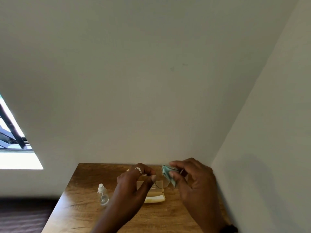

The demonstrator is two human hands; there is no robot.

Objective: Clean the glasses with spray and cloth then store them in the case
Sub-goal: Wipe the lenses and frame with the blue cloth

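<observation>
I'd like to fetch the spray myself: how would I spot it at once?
Look at the wooden table in the room's corner. On its left side stands the spray bottle: small, clear, white-capped, unlike the opaque cream case nearer the middle.

Soft daylight from the blown-out window (18, 148) at left; wide-angle stretch, slight blur throughout.

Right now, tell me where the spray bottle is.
In the head view, the spray bottle stands on the left part of the wooden table, just left of the left hand and the open case.
</observation>
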